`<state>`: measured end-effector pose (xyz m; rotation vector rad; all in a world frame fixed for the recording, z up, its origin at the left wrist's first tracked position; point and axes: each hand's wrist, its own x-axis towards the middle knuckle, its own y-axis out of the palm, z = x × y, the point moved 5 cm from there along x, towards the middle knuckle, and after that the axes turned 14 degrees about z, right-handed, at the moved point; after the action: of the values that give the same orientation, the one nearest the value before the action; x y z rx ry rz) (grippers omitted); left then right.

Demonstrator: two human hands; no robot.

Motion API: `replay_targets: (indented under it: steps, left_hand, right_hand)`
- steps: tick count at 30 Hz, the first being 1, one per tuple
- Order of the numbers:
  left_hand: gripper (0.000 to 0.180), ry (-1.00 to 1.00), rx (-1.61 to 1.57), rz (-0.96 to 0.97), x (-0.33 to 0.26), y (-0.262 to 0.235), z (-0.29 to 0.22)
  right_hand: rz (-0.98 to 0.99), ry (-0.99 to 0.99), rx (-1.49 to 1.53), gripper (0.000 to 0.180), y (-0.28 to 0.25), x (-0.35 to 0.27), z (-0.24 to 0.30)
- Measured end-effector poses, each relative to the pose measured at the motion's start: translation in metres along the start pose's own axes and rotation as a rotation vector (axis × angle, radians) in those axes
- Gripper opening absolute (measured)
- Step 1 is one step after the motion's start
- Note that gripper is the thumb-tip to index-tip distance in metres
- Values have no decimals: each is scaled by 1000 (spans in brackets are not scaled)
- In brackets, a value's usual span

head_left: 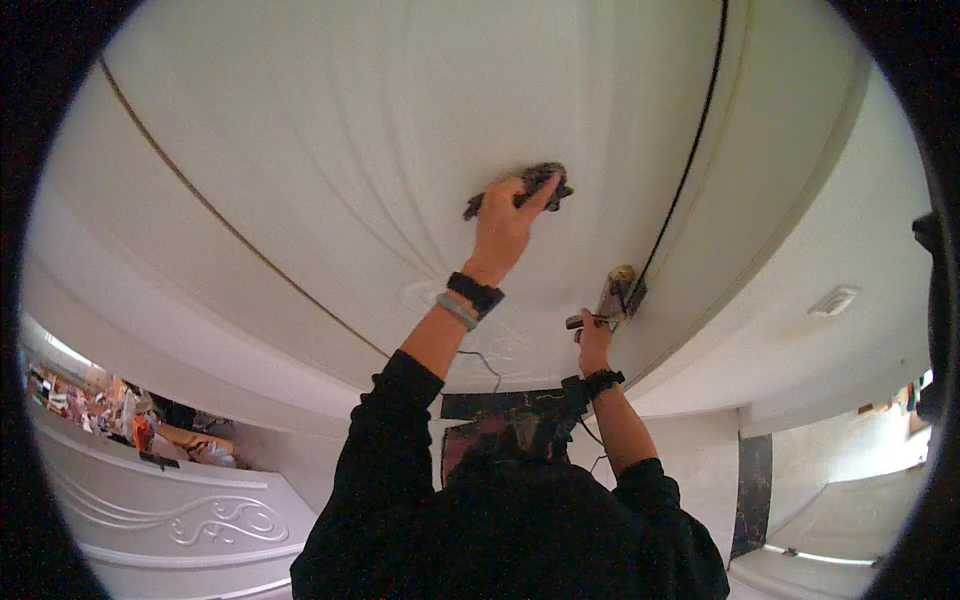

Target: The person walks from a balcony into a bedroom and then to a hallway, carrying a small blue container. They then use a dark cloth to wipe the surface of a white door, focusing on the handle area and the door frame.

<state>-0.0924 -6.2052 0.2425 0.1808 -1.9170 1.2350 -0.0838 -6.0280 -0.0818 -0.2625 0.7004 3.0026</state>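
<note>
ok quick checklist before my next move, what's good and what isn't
1. Dark cloth in the left hand, against the white door: ok, bunched beneath the fingers.
2. Right hand on the door handle: ok, fingers at the lever.
3. Left sleeve clear of the cloth: ok, it ends well short of the wrist.
4. Thin cord clear of both hands: ok, apart from them, though close to the left forearm.
5. Door fully latched: cannot tell.
6. Door surface free of fine marks: cannot tell, too blurred.
</note>
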Motion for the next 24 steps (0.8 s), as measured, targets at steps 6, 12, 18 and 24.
replay_targets:
  steps: [6, 12, 18, 24]
  left_hand:
    - [61, -71, 89, -336, 30, -17, -13]
    - [61, 158, 340, 111, 7, 63, -45]
    - [59, 59, 35, -69, 22, 73, -55]
    - [43, -30, -51, 392, 11, 132, -64]
  right_hand:
    - [20, 4, -26, 30, 2, 2, -2]
    - [28, 26, -113, 30, 4, -4, 8]
    - [14, -53, -5, 29, 3, 2, -5]
    - [97, -101, 153, 23, 1, 10, -9]
